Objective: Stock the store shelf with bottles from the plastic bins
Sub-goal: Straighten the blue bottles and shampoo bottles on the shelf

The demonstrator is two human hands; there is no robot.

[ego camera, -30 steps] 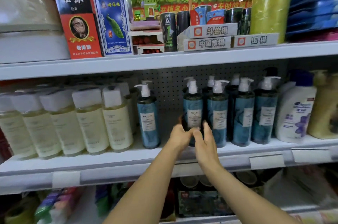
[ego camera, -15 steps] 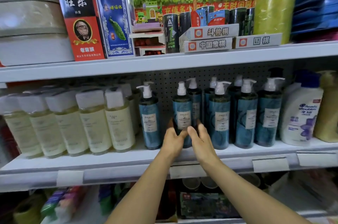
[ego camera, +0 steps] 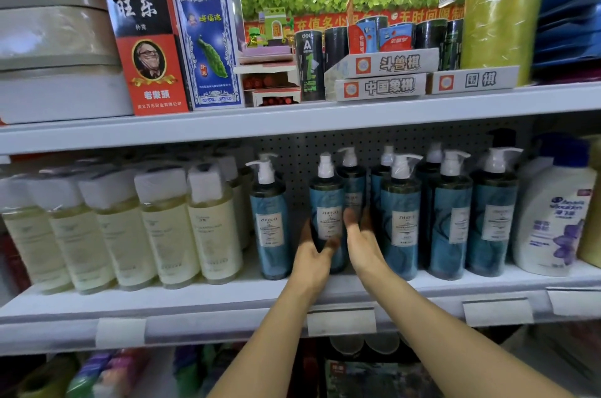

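Two grips are clasping the blue pump bottle (ego camera: 326, 202) between them: your left grip (ego camera: 313, 256) and right grip (ego camera: 363, 243) are each curling round one side, with the shelf (ego camera: 227, 298) just below.

Mid-frame, an open slot between the lone blue bottle (ego camera: 271, 228) and the neighbouring blue bottle (ego camera: 326, 199); pale bottles (ego camera: 169, 228) crowd the left of frame.
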